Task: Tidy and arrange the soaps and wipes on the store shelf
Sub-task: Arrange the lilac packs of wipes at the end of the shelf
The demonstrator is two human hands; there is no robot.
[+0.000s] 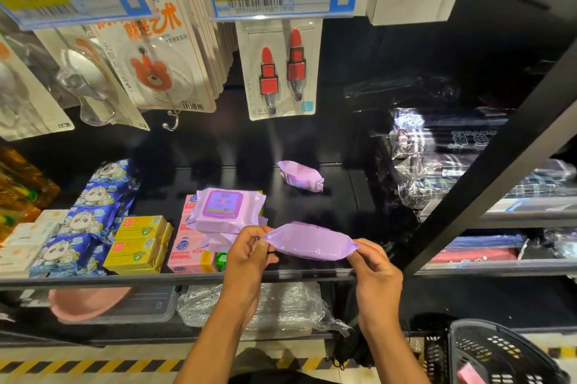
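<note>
On the black store shelf (312, 205), mid level, front edge toward the camera. Left third: row of blue packs (84, 221) running front to back. Just right of it, yellow soap boxes (140, 243) stacked in a block. Beside those, touching, pink soap boxes (187, 252). Next, stack of purple wipes packs (226, 207), lying partly on top of the pink boxes, top pack label-up and slightly askew. Right of that, dark shelf board up to a lone wipes pack (301, 176), tilted, near the back, well apart from the stack.

Then the held wipes pack (312, 241): off the shelf, roughly level, just above the front edge, right of the stack, plain side toward the camera. Grip: left hand (249, 249) pinching the left seam between thumb and curled fingers; right hand (376, 271) pinching the right seam likewise. Nothing else held.

Step judged: placing wipes, pack on its way to the stack or beside it. Roughly midway; lone pack not yet gathered.

Needed next: turn label up, square seams to the stack, lower flat, release both ends together. Risk: slippery film, askew stack sliding off the pink boxes.
</note>
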